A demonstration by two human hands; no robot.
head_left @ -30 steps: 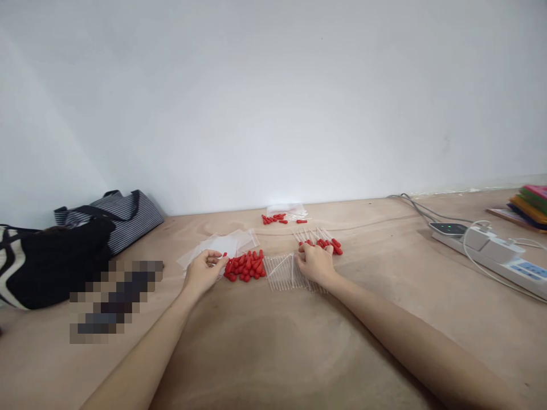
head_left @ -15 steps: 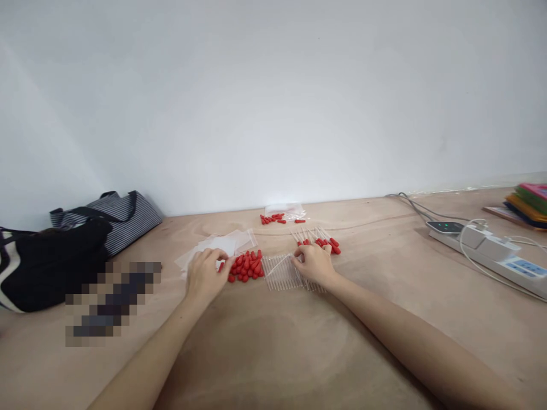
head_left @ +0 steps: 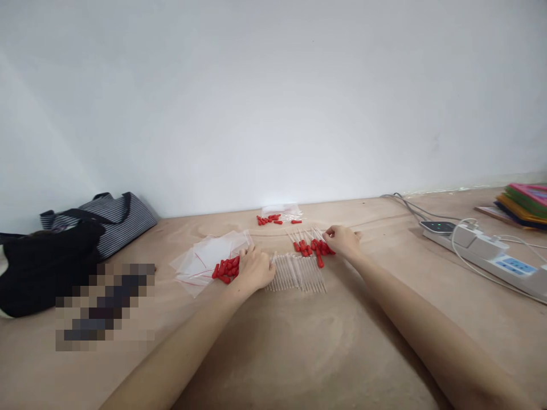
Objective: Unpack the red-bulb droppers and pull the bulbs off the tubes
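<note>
My left hand [head_left: 256, 270] is closed, fingers bent down between a heap of red rubber bulbs [head_left: 227, 270] and a row of thin clear tubes [head_left: 294, 273]. It covers part of both, and whatever its fingertips hold is hidden. My right hand [head_left: 343, 241] has thumb and index finger pinched at the right edge of a group of droppers [head_left: 304, 247], thin tubes with red bulbs on their near ends. I cannot make out what is in that pinch. One dropper's bulb [head_left: 320, 261] juts towards me, over the row's far edge.
Clear plastic bags [head_left: 205, 256] lie beyond the bulb heap. At the wall are another bag [head_left: 280, 210] and loose red bulbs [head_left: 268, 219]. Left: black bag [head_left: 47, 267] and striped bag [head_left: 128, 222]. Right: power strip [head_left: 504, 259] with cables, and coloured stack [head_left: 523, 205].
My left hand has moved right, from the bulb heap's left side to the tubes' left end. My right hand has left the tubes, moving right and away to the droppers. The view has shifted slightly.
</note>
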